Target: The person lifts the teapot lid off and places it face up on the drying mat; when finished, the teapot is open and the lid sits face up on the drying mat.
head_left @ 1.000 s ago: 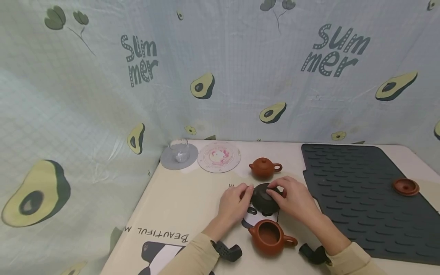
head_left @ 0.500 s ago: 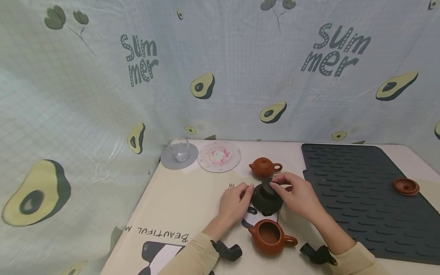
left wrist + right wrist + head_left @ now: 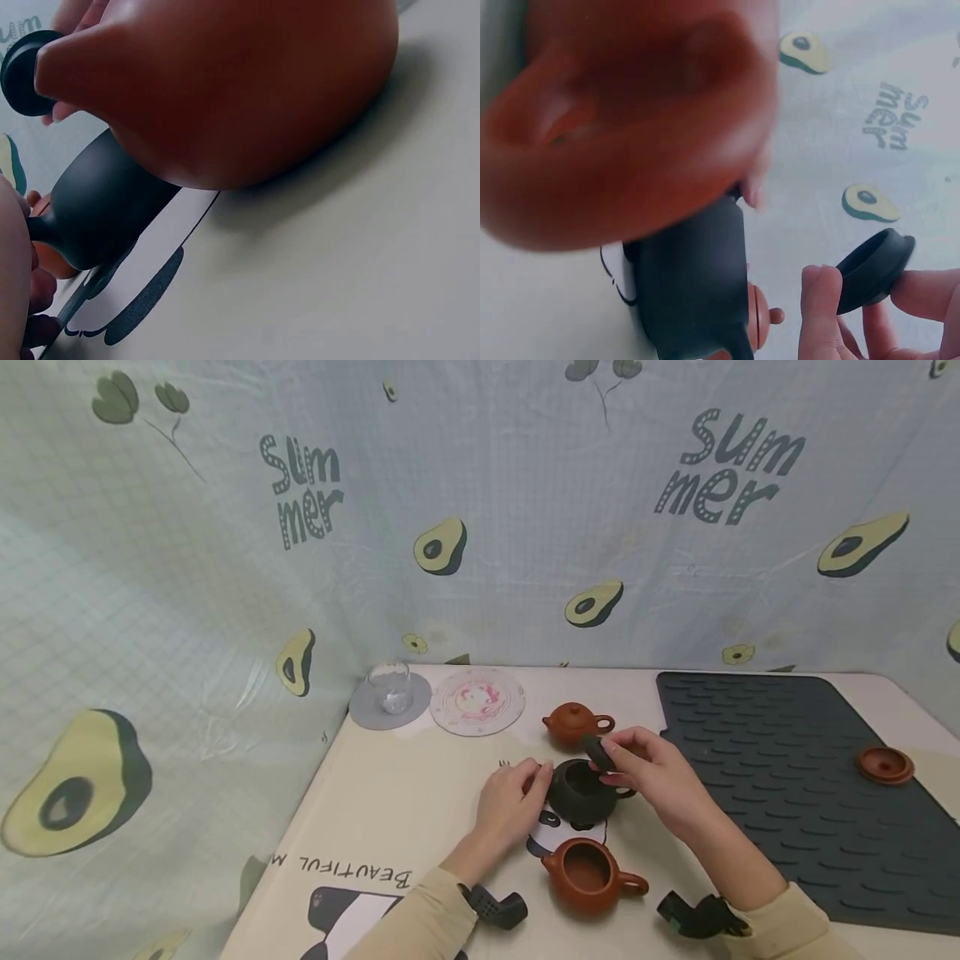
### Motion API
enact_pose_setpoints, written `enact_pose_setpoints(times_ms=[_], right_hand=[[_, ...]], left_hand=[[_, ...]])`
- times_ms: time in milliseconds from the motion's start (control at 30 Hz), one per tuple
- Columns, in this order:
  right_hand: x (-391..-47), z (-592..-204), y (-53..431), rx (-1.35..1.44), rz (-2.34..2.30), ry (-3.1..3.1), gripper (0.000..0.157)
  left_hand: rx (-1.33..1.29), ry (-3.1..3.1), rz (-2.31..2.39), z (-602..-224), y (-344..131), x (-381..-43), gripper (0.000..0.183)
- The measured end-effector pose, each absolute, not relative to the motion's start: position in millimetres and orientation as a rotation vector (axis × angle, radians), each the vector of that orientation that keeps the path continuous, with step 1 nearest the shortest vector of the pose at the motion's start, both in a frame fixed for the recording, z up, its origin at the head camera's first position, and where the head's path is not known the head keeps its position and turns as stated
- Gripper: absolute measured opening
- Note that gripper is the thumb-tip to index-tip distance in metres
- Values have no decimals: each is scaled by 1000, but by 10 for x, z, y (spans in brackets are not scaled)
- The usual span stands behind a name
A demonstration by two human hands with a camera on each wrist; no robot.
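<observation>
My right hand (image 3: 660,781) pinches a black teapot lid (image 3: 598,754) by its edge, raised and tilted above the black teapot (image 3: 583,802). In the right wrist view the hollow underside of the lid (image 3: 874,271) shows between thumb and fingers. The black teapot stands uncovered on the table, its round mouth facing up. At its spout, on the left side, my left hand (image 3: 510,802) holds on with fingertips; the spout meets the fingers in the left wrist view. Nearer to me stands a lidless reddish-brown clay teapot (image 3: 573,893), large in both wrist views.
Behind the black pot stands a lidded clay teapot (image 3: 572,727). A clay lid (image 3: 885,765) lies upside down on the dark ridged mat (image 3: 772,827) at right. A glass (image 3: 392,687) on a grey coaster (image 3: 360,714) and a pink-patterned round coaster (image 3: 457,718) sit at the back left.
My right hand has lifted the black lid off the pot and tilted it up and to the right, uncovering the mouth. The left hand has stayed at the spout.
</observation>
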State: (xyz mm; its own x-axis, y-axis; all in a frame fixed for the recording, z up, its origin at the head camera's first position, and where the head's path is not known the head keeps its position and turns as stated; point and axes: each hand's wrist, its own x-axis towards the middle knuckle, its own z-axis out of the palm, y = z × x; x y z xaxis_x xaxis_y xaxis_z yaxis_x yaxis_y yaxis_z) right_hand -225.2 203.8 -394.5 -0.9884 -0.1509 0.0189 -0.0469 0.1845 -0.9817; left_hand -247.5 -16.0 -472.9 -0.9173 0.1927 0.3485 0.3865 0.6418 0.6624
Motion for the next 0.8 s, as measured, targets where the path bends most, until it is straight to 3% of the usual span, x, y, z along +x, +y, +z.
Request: enact_pose_setpoints(times_ms=[367, 800], right_hand=[[-2284, -3909, 2099, -69, -2141, 1961, 54], [-2307, -3937, 2146, -86, -2214, 1787, 48]], left_hand=[[-455, -2624, -1160, -4729, -166, -2461, 38], [-463, -2619, -1147, -4736, -162, -2479, 37]])
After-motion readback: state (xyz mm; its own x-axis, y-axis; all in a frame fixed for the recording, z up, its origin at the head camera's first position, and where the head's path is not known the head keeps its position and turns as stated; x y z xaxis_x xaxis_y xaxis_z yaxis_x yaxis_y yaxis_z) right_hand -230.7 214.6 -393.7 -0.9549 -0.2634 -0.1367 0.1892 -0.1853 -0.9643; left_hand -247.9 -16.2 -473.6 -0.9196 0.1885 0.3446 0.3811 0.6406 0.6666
